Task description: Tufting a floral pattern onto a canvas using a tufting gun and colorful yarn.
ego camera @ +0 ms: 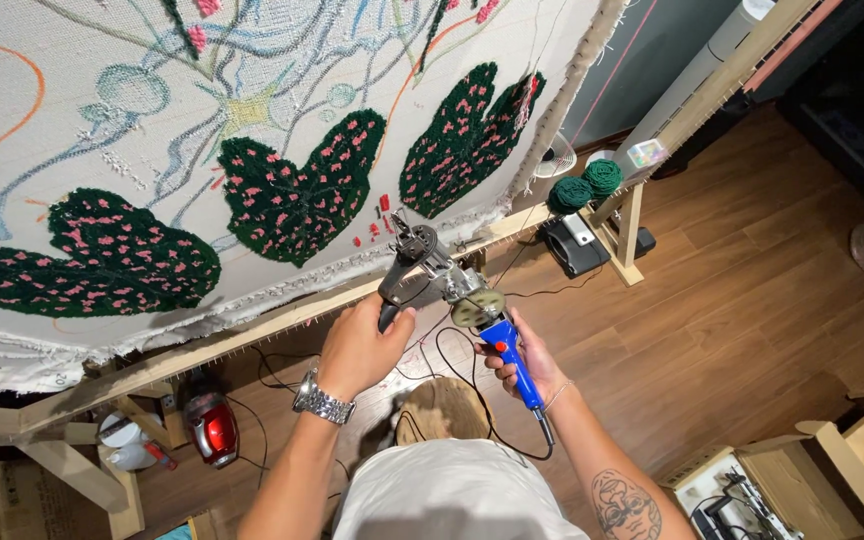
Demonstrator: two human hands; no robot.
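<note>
Both hands clamp tufting gun (432,275): left hand (357,350) on grip, right hand (530,362) on blue handle; cord (472,385) cld snag.

White tee, bare forearms; silver metal-link watch (323,402) on left wrist, thin bracelet (557,395) on right wrist, face tattoo (625,507) on right forearm.

Two green yarn balls (586,185) are seen on a wooden stand (624,232) beside a black box (577,250) on the plank floor (752,300). A red lamp (214,430) is set beneath the frame (252,335), and a wooden crate (852,450) is placed at lower right.
</note>
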